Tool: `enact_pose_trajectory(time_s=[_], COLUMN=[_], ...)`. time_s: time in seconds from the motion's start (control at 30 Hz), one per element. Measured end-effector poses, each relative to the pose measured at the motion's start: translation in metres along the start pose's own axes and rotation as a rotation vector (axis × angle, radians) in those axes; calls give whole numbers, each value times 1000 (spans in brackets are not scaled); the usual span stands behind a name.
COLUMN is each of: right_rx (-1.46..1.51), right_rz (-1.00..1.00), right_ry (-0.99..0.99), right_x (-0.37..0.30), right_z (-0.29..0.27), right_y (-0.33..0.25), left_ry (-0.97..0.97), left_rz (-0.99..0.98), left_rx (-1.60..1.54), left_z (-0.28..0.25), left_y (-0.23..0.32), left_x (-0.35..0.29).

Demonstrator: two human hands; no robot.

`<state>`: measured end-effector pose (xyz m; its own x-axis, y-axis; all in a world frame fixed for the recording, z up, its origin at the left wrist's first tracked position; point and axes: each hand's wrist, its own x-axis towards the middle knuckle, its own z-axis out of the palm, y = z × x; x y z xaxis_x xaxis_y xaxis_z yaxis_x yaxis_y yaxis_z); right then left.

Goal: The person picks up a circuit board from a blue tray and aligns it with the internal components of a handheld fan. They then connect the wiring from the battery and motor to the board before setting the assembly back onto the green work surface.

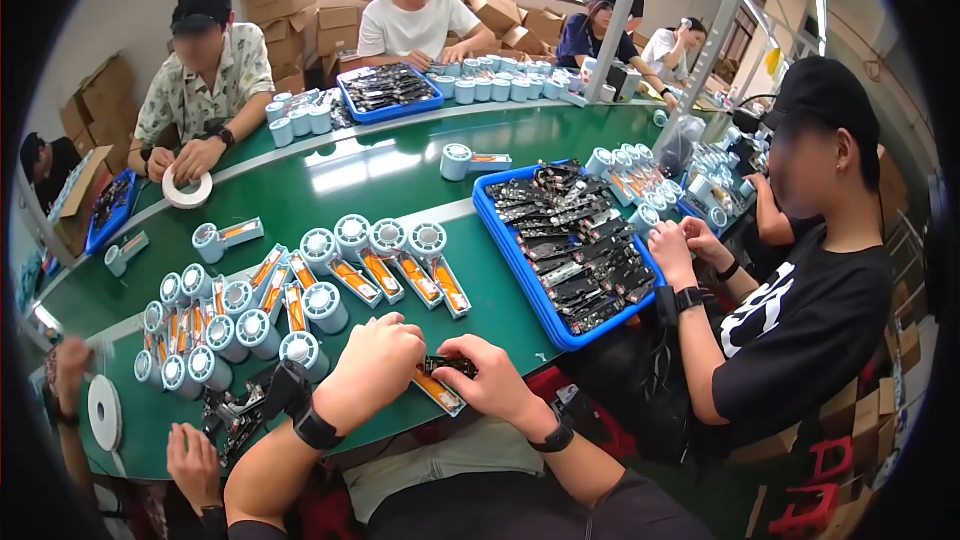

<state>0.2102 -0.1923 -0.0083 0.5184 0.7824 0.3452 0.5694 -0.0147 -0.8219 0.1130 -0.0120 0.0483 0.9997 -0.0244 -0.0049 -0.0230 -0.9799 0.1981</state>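
Note:
My left hand [375,365] and my right hand [490,375] meet at the near edge of the green table [400,175]. Between their fingers they pinch a small black circuit part [447,365]. Just under it lies a pale blue fan half with an orange battery [440,393]. Left of my hands stand several round pale blue fan bodies [305,350], and more open fan halves [395,260] lie in rows beyond my hands. Each of my wrists wears a black band.
A blue tray [520,270] heaped with black circuit parts sits to my right, where a person in black works. Other people sit around the table with tape rolls [187,190], another blue tray [390,90] and fan bodies. Cardboard boxes [290,10] stack behind.

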Motion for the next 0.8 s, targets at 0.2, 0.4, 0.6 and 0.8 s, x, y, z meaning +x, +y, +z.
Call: enact_pose_trajectory(time_s=[0.2,0.4,0.6,0.8], right_rx=[-112,-204,-344,-215], right_rz=[-84,-137,-119,26], right_ry=[58,81,-13,10], right_x=[-9,-10,1,6], right_z=[4,5,-3,-7], right_y=[3,-11,-17,-16], left_ry=[1,68,199,478], left_rz=[144,218,306,243], left_rx=[119,275,261,-191], left_z=[-1,0,9,29], left_y=[3,3,-9,-22], left_x=[-9,-28,-26,-26])
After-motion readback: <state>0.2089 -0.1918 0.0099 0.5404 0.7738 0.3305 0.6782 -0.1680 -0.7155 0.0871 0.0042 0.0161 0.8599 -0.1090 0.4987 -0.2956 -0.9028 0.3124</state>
